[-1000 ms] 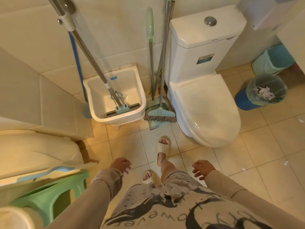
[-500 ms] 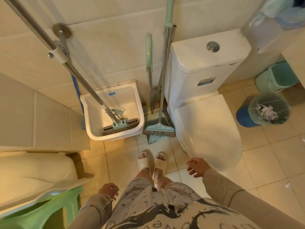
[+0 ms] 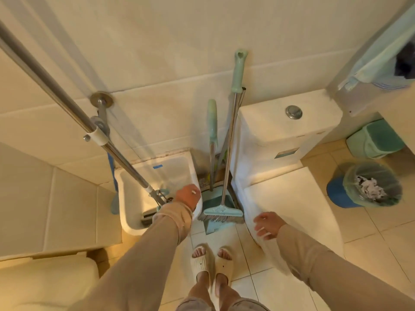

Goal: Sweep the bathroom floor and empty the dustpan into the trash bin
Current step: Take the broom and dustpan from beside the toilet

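A green broom (image 3: 224,212) with a metal shaft and a green dustpan (image 3: 213,196) with its own long handle lean against the wall between the mop sink and the toilet. My left hand (image 3: 187,196) is stretched forward just left of the dustpan, above the sink's rim, holding nothing. My right hand (image 3: 267,224) hovers with spread fingers over the toilet lid's left edge, to the right of the broom head. A blue trash bin (image 3: 343,194) lined with a bag and holding crumpled paper stands on the floor at the right.
A white mop sink (image 3: 128,198) holds a squeeze mop whose long metal handle (image 3: 67,106) slants up to the left. The white toilet (image 3: 292,198) fills the right centre. A green bin (image 3: 375,140) lies behind it. My slippered feet (image 3: 211,265) stand on beige tiles.
I have stepped closer to the wall. My left arm has swung up from my side and reached toward the dustpan and broom; my right hand has moved forward beside the toilet.
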A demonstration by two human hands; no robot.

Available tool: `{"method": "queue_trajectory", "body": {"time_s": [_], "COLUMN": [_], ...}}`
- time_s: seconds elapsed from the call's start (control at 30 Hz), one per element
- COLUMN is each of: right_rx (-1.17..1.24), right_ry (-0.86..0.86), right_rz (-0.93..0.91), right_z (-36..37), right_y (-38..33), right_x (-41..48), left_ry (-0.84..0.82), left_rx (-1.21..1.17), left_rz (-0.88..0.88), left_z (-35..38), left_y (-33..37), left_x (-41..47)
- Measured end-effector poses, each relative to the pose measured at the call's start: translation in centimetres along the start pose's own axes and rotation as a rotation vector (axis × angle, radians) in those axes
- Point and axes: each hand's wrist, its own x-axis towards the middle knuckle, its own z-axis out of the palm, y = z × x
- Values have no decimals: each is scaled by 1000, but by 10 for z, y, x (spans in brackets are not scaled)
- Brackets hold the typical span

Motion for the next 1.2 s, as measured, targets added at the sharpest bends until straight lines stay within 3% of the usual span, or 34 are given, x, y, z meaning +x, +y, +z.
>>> {"method": "queue_trajectory", "body": {"time_s": [0.13,0.23,0.33,0.47,0.57,0.63,0.77,0.97,1.1,1.2], "right_rx": [-27,-79,-30,589,871,937,956,956,1179,1310], "right_ry": [24,12,70,-19,-83,-120,-211,-225,-332,-314], "right_rz": [-111,-233,-401,-429,-385,-378,-373,-359,-214,-63], "right_z": [-11,-19,-31,-46,-56,-60,-62,-58,-50,-41], "right_y": [-85,-138,-183,-226,-247,-257,-270,-265,-237,-199], "right_x": [2,1,-1,-1,9,15,24,22,6,-10], "left_ry": [211,400,520,449,507,487,438,346,316,323], "left_rx": [-63,28,600,1178,1509,1577,1585,1658,1686,1778], "left_rz": [163,439,778,946,1125,1110,915,866,845,834], "left_z": [-37,-60,-77,-88,-84,-78,-72,-72,-66,-54], "left_y": [55,83,99,111,119,122,126,128,128,120], "left_x": [27,36,49,61,61,67,82,86,74,57]}}
